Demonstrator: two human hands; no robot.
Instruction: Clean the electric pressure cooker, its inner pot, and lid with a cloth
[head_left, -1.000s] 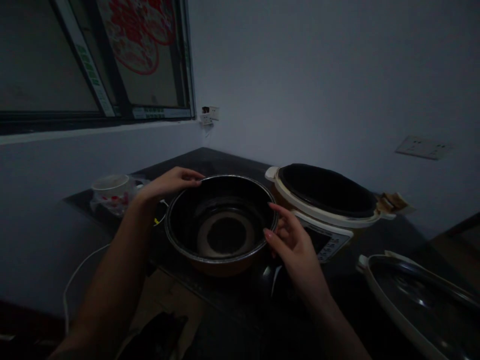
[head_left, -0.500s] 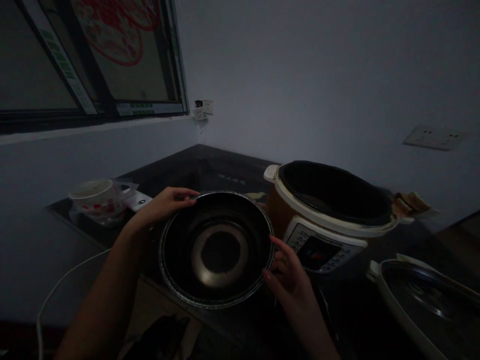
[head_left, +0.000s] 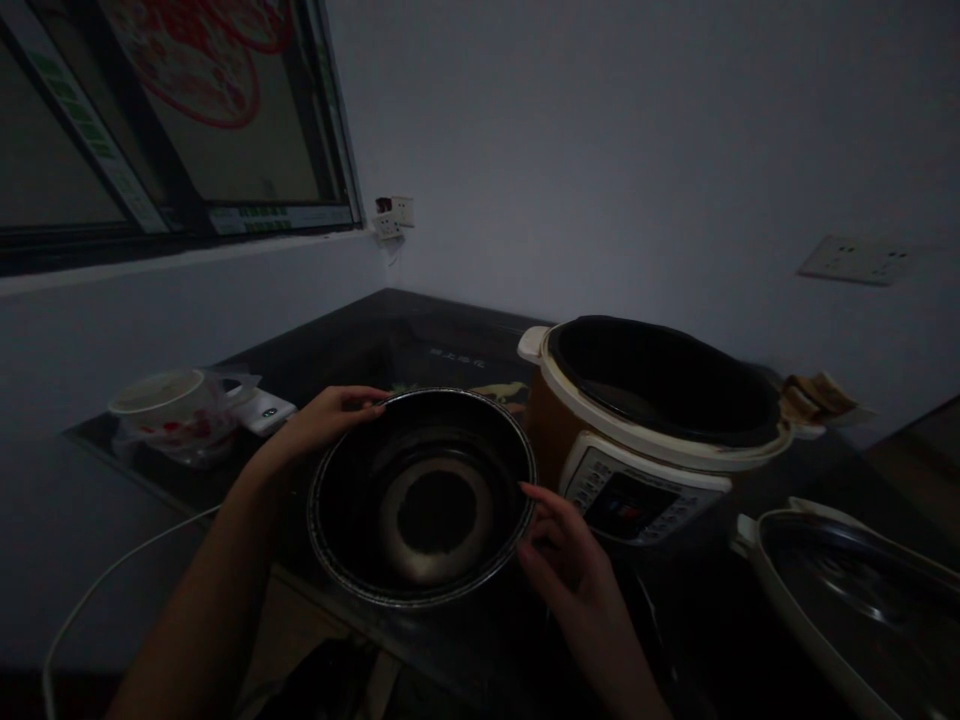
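Observation:
A round black cooker inner pot (head_left: 480, 570) is between my hands, its opening tilted towards me, with a pale worn ring around its dark bottom centre. My left hand (head_left: 334, 415) grips the rim at the upper left, fingers over the edge. On the right side, my right hand (head_left: 566, 550) has its fingers and thumb at the rim. Just right of the pot stands an electric pressure cooker (head_left: 551, 425), lidless, with a white rim and a front control panel; its inside is too dark to make out.
The cooker's lid (head_left: 840, 620) lies at the lower right. On the dark counter (head_left: 367, 335) at left are a bagged cup (head_left: 169, 415) and a white device (head_left: 268, 410). A white cord (head_left: 127, 560) hangs at left. Wall sockets (head_left: 855, 260) are behind.
The view has shifted slightly, so most things sit a little differently in it. The pot has moved slightly left in view, still between both hands.

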